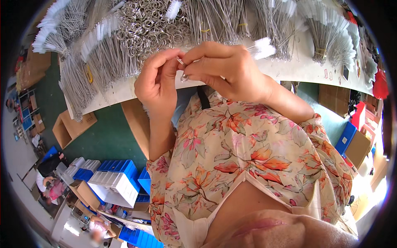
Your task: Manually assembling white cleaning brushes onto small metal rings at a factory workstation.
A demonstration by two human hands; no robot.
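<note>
My left hand [159, 78] and my right hand [229, 68] meet in front of my chest at the table's near edge. A small shiny metal ring [180, 61] is pinched between their fingertips. Just below it, a second bit of bright metal [184, 77] shows at my right thumb; whether it belongs to the same ring I cannot tell. Behind my right hand a white-bristled wire brush [262, 48] sticks out; its wire is hidden, so I cannot tell if that hand holds it. Beyond my hands lies a heap of metal split rings [149, 31].
Bundles of wire brushes [109, 53] lie left of the rings, more brushes [269, 25] to the right, on a white table [304, 68]. Cardboard boxes [74, 126] and blue-and-white bins [115, 182] stand on the left. People [99, 227] sit farther off. A red bag [380, 84] hangs far right.
</note>
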